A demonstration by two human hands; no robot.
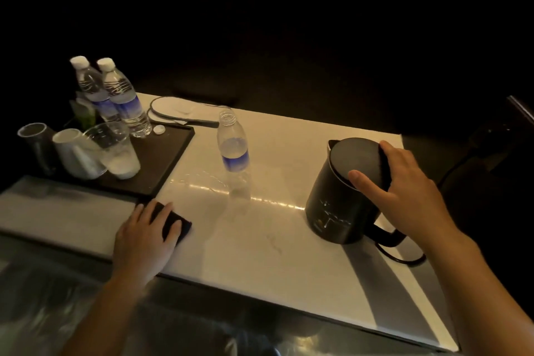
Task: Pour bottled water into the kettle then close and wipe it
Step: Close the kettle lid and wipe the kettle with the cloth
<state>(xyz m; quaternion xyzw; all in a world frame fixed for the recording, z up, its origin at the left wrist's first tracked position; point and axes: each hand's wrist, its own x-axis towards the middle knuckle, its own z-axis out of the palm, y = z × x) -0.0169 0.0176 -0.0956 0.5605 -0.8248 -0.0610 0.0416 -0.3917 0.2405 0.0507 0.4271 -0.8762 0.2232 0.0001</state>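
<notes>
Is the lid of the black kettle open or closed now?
Closed. The lid lies flat on the kettle with no gap visible, and the right hand rests on it.

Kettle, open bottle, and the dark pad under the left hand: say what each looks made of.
Black electric kettle: matte body with a soft sheen, plastic or coated metal; can't tell which.
Uncapped clear water bottle: thin see-through plastic with ribbed walls and a blue label.
Small dark folded cloth: looks like soft fabric, dull and non-reflective, though too dark to be sure.
</notes>
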